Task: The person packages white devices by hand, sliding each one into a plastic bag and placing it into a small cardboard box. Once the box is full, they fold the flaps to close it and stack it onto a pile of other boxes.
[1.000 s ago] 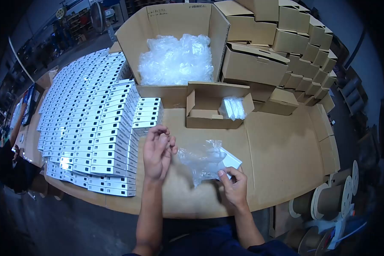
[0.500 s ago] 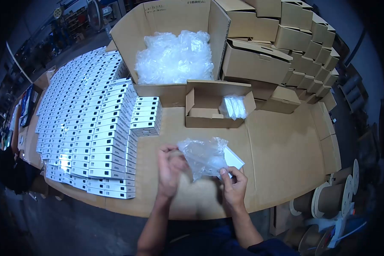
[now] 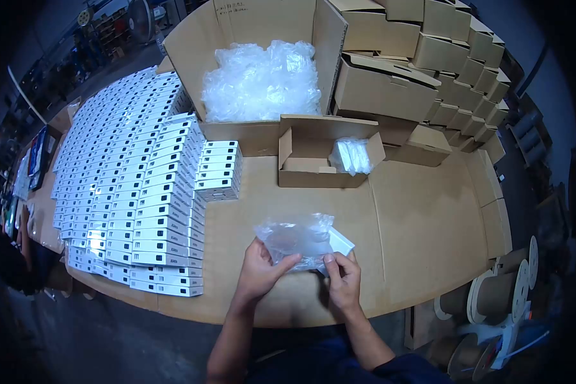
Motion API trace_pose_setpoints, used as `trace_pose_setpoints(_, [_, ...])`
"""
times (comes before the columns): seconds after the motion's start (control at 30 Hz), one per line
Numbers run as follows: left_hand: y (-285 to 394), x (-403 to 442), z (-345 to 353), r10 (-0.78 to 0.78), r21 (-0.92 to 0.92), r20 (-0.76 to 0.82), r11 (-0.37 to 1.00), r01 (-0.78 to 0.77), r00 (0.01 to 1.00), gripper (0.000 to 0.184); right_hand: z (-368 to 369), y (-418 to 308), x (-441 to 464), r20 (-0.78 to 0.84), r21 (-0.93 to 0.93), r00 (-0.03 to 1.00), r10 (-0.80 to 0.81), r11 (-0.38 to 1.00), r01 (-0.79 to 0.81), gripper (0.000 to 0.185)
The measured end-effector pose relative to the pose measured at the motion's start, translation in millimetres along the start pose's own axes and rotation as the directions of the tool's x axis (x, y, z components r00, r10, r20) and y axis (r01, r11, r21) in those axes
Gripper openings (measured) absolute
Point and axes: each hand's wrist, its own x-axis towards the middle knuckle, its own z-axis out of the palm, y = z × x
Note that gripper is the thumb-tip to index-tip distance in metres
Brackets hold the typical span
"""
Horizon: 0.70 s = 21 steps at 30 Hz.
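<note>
A clear plastic bag (image 3: pixel 294 240) is stretched between my two hands above the cardboard-covered table. My left hand (image 3: pixel 262 267) pinches its lower left part between thumb and fingers. At the bag's right end my right hand (image 3: pixel 343 276) is closed on the bag and on a flat white box (image 3: pixel 341 242), which sticks out beyond the plastic. How far the box reaches into the bag cannot be made out. Behind the hands an open cardboard box (image 3: pixel 313 178) holds several plastic-wrapped white items (image 3: pixel 351 156) at its right end.
Many stacked white boxes (image 3: pixel 163 205) fill the table's left side. A large carton (image 3: pixel 329 57) of clear plastic bags (image 3: pixel 262 83) stands at the back, with piled brown boxes (image 3: pixel 387 89) to its right. Spools (image 3: pixel 502 291) stand at lower right. Another person's arm (image 3: pixel 25 237) shows far left.
My left hand has moved right to the bag and closed on its left part. The bag and white box have shifted slightly in my right hand's grip.
</note>
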Motion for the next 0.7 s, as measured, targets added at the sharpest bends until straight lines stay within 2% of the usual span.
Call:
trace_pose_setpoints(0.03, [-3, 3, -2, -0.035, 0.071, 0.01, 0.997, 0.034, 0.999, 0.04, 0, -2, 2, 0.037, -0.046, 0.999, -0.03, 0.998, 0.031, 0.021])
trace_pose_setpoints(0.07, [-9, 3, 0, -0.046, 0.027, -0.008, 0.999, 0.046, 0.999, 0.035, 2, -1, 5, 0.005, 0.022, 0.996, -0.087, 0.996, 0.087, 0.02])
trace_pose_setpoints(0.17, [-5, -1, 6, -0.016, 0.043, -0.008, 0.999, 0.016, 1.0, 0.03, -14, -14, 19, -0.16, -0.069, 0.967, -0.2, 0.979, 0.191, 0.019])
trace_pose_setpoints(0.27, [-8, -7, 3, -0.03, 0.105, 0.027, 0.994, 0.027, 0.999, 0.029, -35, -46, 38, -0.058, -0.371, 0.819, -0.571, 0.774, 0.513, 0.028])
trace_pose_setpoints(0.37, [-7, -9, 4, -0.01, 0.166, 0.063, 0.986, 0.0, 0.998, 0.031, -32, -85, 55, 0.163, -0.495, 0.668, -0.726, 0.526, 0.692, 0.04])
trace_pose_setpoints(0.47, [-2, -11, 4, -0.01, 0.196, 0.072, 0.981, -0.005, 0.997, 0.032, -28, -84, 68, 0.289, -0.382, 0.65, -0.703, 0.538, 0.752, 0.04])
trace_pose_setpoints(0.57, [-4, -10, -3, 0.007, 0.253, 0.067, 0.967, -0.024, 0.998, 0.034, -26, -63, 68, 0.292, -0.356, 0.652, -0.7, 0.553, 0.753, 0.034])
trace_pose_setpoints(0.7, [-9, -9, -10, 0.055, 0.294, 0.031, 0.954, -0.061, 0.998, 0.032, -33, -64, 59, 0.165, -0.224, 0.794, -0.585, 0.762, 0.608, 0.023])
